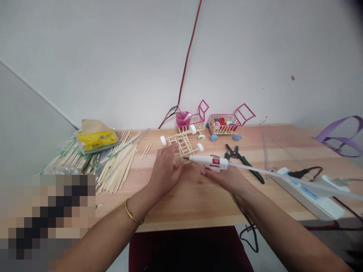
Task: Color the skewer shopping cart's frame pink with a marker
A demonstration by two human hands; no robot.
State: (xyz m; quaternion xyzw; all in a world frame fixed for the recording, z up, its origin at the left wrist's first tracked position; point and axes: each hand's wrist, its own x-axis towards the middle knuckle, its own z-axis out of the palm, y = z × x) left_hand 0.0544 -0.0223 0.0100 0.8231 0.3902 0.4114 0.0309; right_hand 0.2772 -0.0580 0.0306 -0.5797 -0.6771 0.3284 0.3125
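My left hand (164,172) holds a small cart frame of wooden sticks (181,146) with white wheels, near the middle of the wooden table (198,204). My right hand (227,177) grips a white hot glue gun (208,161), with a long clear glue stick (283,176) trailing to the right. The gun's nozzle touches the frame's near edge. A gold bangle sits on my left wrist.
Two finished stick carts with pink handles (193,121) (227,124) stand at the back by the wall. Bundles of chopsticks (113,166) and a yellow tissue pack (95,138) lie at left. Pliers (244,162) and a white power strip (306,192) lie at right.
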